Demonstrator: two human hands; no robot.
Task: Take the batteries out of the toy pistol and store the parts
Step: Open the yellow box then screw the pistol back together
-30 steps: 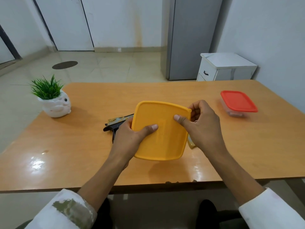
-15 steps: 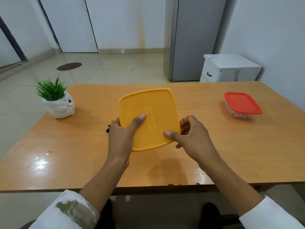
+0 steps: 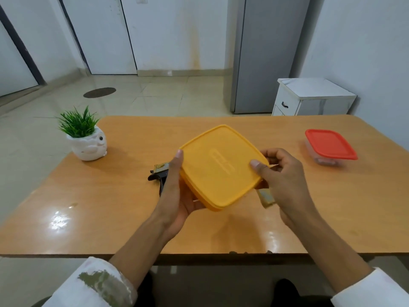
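Orange-brown wood makes up the large table (image 3: 110, 207) that fills the middle of the room, and every place given next is measured from the yellow box (image 3: 221, 165) held above its centre. Far beyond the box and to the right, a tall grey cabinet (image 3: 265, 52) stands against the wall. A low white drawer unit (image 3: 309, 96) stands just right of it. The yellow box is flat and squarish with rounded corners, its lid on, tilted and lifted clear of the tabletop. The person's left hand (image 3: 177, 196) grasps the box's left edge from beneath, with the thumb lying along the rim. The right hand (image 3: 281, 171) pinches the box's right corner, thumb on the lid and fingers curled behind it. Well to the right of the box, a clear tub with a red lid (image 3: 329, 145) sits on the table. Well to the left of the box stands a small white pot of green grass (image 3: 85, 138). Directly behind and below the box the toy pistol (image 3: 160, 173) lies on the table, mostly hidden. Its dark grip end shows beside the left hand, and a patterned tip shows under the right hand.
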